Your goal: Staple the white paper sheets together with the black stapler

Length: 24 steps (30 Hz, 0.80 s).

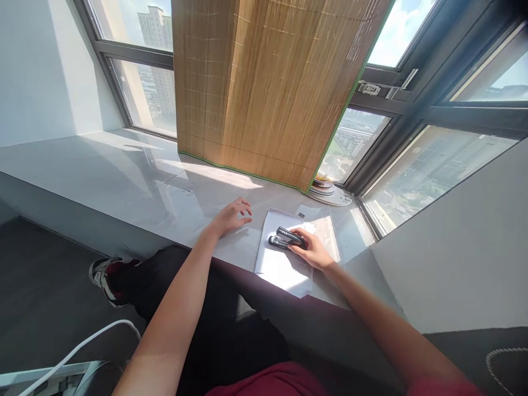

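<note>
Stapler (290, 235) is over the paper (272, 265) on the sill (140, 184), front ends pointing left, its two arms spread apart. Right hand (315, 252) has its grip closed round the rear end, thumb on the near side, fingers over the far side. Left hand (233, 215) holds nothing: fingers loosely bent, just left of the paper, over the sill.

Handling, my read: stapler should be rigid, modest weight but dense for its size, hard to damage. Dark casing looks smooth and glossy, so may slide a bit in dry fingers. Arms probably pivot at the rear; best hold is there, across both sides, fingers clear of the gap in front. Paper should be light, floppy, easy to crease or drag; take it by an edge, flat fingers.

Can't see: the stapler's rear end, covered by the hand; whether its lower arm touches the paper or hangs just above; any staples inside. Sun glare washes out the paper, so sheet count and print are unclear. Clear sheet (332, 234) beside the right hand is hard to make out. Plate-like stack (324, 191) is partly behind the blind (264, 88).
</note>
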### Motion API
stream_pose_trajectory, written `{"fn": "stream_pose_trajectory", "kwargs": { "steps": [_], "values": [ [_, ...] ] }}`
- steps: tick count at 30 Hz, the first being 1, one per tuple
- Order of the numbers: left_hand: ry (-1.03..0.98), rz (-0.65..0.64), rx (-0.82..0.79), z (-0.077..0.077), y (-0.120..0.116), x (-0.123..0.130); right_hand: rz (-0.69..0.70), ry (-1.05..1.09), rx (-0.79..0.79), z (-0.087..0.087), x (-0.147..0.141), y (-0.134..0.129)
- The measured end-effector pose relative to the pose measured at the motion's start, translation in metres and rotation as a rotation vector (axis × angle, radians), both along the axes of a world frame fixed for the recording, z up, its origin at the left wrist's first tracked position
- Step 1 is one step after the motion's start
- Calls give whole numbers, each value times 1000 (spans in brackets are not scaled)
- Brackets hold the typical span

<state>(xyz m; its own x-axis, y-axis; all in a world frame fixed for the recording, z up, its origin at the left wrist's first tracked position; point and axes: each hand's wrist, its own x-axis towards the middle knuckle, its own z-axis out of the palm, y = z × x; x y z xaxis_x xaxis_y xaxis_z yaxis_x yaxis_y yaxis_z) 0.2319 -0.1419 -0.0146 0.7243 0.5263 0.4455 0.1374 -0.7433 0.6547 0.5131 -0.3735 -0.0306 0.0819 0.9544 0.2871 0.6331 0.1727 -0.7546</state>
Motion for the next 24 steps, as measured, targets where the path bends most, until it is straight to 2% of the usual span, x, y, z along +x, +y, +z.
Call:
{"fn": "stream_pose_trajectory", "kwargs": {
  "steps": [3, 5, 7, 9, 11, 13, 16, 19, 22, 24],
  "values": [
    [-47, 65, 10, -4, 3, 5, -84, 104, 17, 1, 28, -8],
    [-77, 96, 10, -5, 4, 5, -227, 218, 110, 3, 45, 1],
    [-113, 134, 13, -5, 5, 4, -364, 213, 214, 3, 61, 20],
    [-164, 196, 11, -3, 6, 2, -339, 10, 226, -3, 74, 45],
    [-215, 262, 2, 1, 6, 1, -233, -206, 223, -15, 80, 71],
    [-268, 320, -15, 6, 4, 1, -165, -320, 205, -29, 78, 97],
    [-399, 393, -63, 14, 0, 1, -168, -450, 40, -36, 57, 135],
    [-635, 408, -143, 21, -7, -1, -104, -611, -222, -24, 16, 177],
    [-873, 415, -176, 26, -9, -8, -1, -687, -263, -5, -35, 223],
    [-966, 476, -157, 27, -6, -14, 44, -702, -283, 3, -69, 251]
  ]
}}
